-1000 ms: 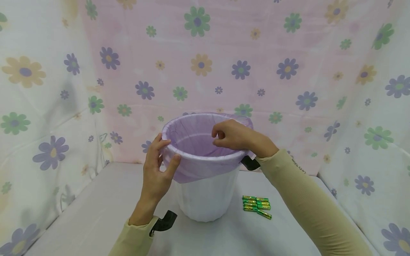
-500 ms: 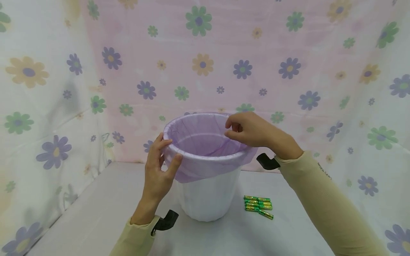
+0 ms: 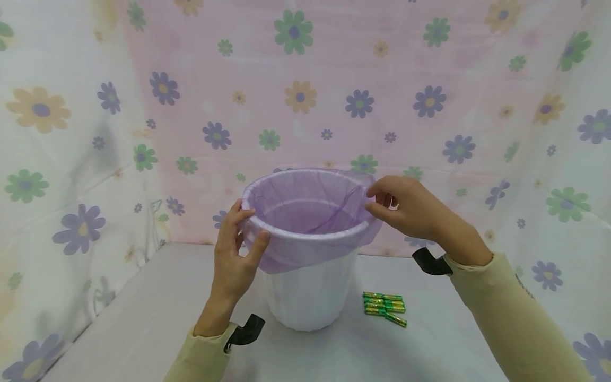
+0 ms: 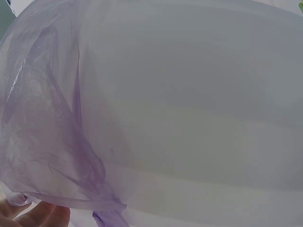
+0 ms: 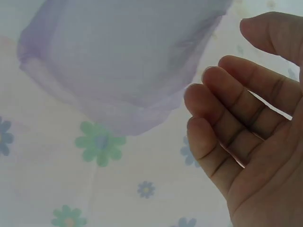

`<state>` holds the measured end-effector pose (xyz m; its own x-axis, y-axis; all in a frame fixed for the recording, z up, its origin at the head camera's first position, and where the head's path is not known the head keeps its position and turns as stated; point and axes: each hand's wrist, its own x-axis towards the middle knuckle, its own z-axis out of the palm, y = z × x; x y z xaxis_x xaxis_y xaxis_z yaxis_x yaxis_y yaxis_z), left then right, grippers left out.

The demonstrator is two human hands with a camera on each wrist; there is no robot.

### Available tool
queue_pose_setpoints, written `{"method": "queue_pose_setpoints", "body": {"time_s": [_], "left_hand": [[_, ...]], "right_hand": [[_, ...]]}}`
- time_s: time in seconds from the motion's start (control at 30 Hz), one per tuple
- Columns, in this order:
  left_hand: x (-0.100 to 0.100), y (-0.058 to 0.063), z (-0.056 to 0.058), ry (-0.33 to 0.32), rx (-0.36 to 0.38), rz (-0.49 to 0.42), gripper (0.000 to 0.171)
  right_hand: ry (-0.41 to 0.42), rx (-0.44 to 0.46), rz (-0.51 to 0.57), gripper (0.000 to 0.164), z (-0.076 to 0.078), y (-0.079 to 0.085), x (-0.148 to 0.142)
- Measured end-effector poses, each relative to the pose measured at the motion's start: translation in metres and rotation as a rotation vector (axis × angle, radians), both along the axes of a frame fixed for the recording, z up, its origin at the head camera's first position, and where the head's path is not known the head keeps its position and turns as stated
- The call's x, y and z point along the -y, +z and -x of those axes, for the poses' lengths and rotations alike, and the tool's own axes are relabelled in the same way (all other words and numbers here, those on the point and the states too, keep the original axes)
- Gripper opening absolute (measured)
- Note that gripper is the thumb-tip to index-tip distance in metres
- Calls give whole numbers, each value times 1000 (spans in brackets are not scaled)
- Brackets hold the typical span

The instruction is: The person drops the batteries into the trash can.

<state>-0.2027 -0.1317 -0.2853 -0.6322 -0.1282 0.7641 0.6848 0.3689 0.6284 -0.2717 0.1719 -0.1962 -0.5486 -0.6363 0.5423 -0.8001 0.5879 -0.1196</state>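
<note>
While the left hand [image 3: 233, 268] holds the bin [image 3: 310, 300], its liner [image 3: 296, 255] drapes over the top

As the head view has it, lining looks mostly done: the purple film sits inside the upright white bin and folds down outside. What seems left is evening that fold, which dips lower at the left front. The left thumb and fingers bend around the bin's edge; the right hand [image 3: 408, 207] is at the opposite edge. What look like green-and-gold batteries [image 3: 374, 306] lie grouped near the bin on a pale table [image 3: 181, 307]. Floral hangings [image 3: 329, 58] enclose three sides.

Left wrist: creased film covers part of the bin wall; only some fingertips show.

Right wrist: fingers loosely bent, thumb apart, holding nothing; I cannot tell whether they touch the film.
</note>
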Motion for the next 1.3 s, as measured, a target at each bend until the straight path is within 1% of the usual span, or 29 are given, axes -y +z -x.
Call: {"method": "queue_pose_setpoints", "body": {"time_s": [0.2, 0.27, 0.37, 0.5, 0.63, 0.77, 0.93, 1.07, 1.3], "left_hand": [[0, 0, 0, -1, 2, 2, 42], [-1, 0, 0, -3, 1, -1, 42], [-1, -1, 1, -8, 3, -5, 42], [-2, -1, 1, -15, 6, -9, 42], [-2, 0, 1, -13, 7, -9, 41], [-2, 0, 0, -9, 6, -9, 41], [-2, 0, 0, -13, 8, -10, 41], [-1, 0, 0, -11, 10, -6, 42], [-1, 0, -1, -5, 11, -3, 41]], "right_hand": [[25, -48, 77, 9, 0, -22, -17], [24, -42, 84, 8, 0, -29, -21], [27, -28, 91, 12, 0, -41, -27], [7, 1, 95, 16, -1, -57, -33], [-37, 32, 75, 18, -2, -72, -37], [-69, 73, 38, 16, -2, -87, -39], [-120, 146, -15, 17, -1, -111, -43], [-162, 207, -31, 18, 0, -130, -46], [-207, 257, -67, 20, 0, -163, -51]]}}
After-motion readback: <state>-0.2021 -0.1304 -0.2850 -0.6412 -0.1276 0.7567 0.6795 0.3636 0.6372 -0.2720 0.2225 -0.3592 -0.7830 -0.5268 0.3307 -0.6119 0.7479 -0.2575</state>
